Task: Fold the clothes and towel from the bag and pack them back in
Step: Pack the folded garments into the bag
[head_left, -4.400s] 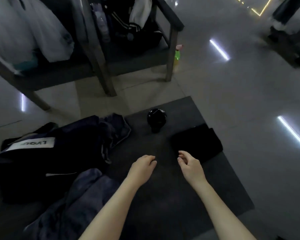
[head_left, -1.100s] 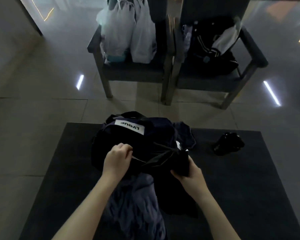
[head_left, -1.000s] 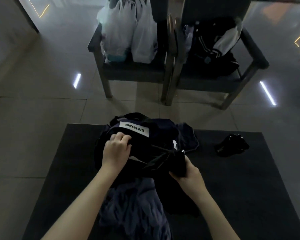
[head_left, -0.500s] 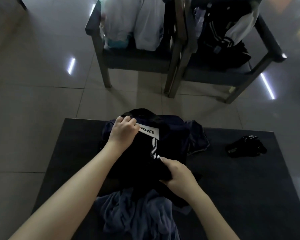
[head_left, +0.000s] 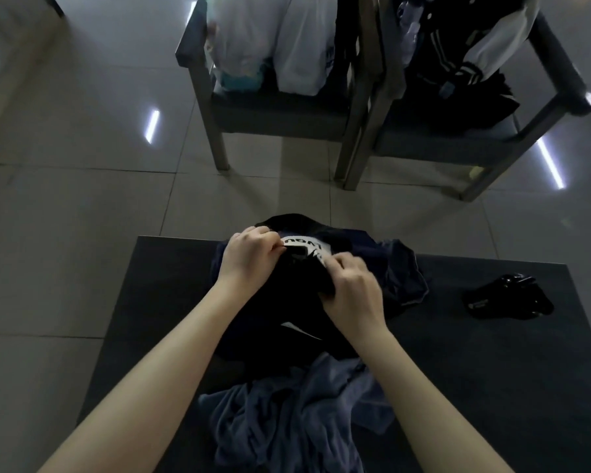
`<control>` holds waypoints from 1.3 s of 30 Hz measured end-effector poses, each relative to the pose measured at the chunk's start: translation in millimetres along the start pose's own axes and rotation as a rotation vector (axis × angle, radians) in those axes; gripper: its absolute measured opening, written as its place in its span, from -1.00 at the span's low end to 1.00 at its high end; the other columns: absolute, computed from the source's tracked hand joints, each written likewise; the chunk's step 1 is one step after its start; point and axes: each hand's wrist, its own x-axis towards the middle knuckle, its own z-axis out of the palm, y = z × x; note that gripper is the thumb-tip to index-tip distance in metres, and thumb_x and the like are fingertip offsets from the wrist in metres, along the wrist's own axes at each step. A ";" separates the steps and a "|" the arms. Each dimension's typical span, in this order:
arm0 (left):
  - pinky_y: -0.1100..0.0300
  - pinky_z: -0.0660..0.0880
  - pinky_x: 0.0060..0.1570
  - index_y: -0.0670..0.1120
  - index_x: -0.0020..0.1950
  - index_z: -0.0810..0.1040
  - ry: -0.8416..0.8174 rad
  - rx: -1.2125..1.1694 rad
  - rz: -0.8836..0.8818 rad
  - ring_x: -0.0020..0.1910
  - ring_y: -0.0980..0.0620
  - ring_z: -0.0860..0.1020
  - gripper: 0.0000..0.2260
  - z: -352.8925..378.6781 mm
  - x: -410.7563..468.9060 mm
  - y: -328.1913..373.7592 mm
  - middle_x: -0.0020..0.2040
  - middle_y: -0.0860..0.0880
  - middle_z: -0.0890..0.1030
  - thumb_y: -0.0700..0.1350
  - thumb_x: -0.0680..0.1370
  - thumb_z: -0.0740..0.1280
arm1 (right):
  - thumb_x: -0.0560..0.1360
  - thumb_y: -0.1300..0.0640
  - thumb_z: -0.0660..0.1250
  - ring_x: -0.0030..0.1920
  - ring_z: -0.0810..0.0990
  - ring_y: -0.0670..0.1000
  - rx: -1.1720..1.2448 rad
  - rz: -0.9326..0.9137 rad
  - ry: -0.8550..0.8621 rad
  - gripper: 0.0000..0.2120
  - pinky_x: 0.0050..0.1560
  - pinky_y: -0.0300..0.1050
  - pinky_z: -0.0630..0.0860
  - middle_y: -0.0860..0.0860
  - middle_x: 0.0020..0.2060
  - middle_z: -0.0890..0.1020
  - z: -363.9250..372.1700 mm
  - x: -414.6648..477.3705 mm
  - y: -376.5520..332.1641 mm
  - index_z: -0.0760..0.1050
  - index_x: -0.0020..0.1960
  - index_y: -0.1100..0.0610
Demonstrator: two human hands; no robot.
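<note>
Two bare forearms reach away from the camera over a dark mat point(head_left: 458, 387). Nearest, between them, a grey-blue towel point(head_left: 287, 421) lies crumpled and unfolded on the mat, its far edge against the dark bag point(head_left: 260, 319).

Half a second ago the hands were apart, the left at the bag's far left corner and the right lower down on its near side. Now they have closed in on the white label point(head_left: 304, 249). The right hand point(head_left: 352, 291) has moved up to the label's near right edge. Its fingers point(head_left: 347, 268) curl down over a bunched fold of black fabric, and I cannot tell whether that fold is the bag's own cloth or something tucked inside. The left hand point(head_left: 249, 254) pinches a dark edge at the label's left end with curled fingers and thumb. The label shows in the narrow gap between the two hands, partly covered by both.

Against the bag's right side a navy garment point(head_left: 403, 274) spills loosely onto the mat. Well to the right lies a small black object point(head_left: 509, 297), apart from everything else.

Beyond the mat, on the tiled floor point(head_left: 65, 165), stand two chairs. The left chair point(head_left: 198, 63) carries white plastic bags point(head_left: 277, 46), and the right chair point(head_left: 560, 107) holds a black-and-white varsity jacket point(head_left: 458, 56).
</note>
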 end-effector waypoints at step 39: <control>0.19 0.50 -0.46 -0.06 -0.25 0.62 0.050 0.117 0.109 -0.35 0.01 0.58 -0.81 -8.0 -107.5 -30.8 -0.31 0.04 0.58 -0.18 0.24 0.59 | 0.18 0.29 0.47 -0.15 0.55 0.16 0.110 -0.366 -0.114 -0.57 -0.29 -0.07 0.53 0.01 -0.12 0.61 32.2 53.3 -42.1 0.61 0.04 0.12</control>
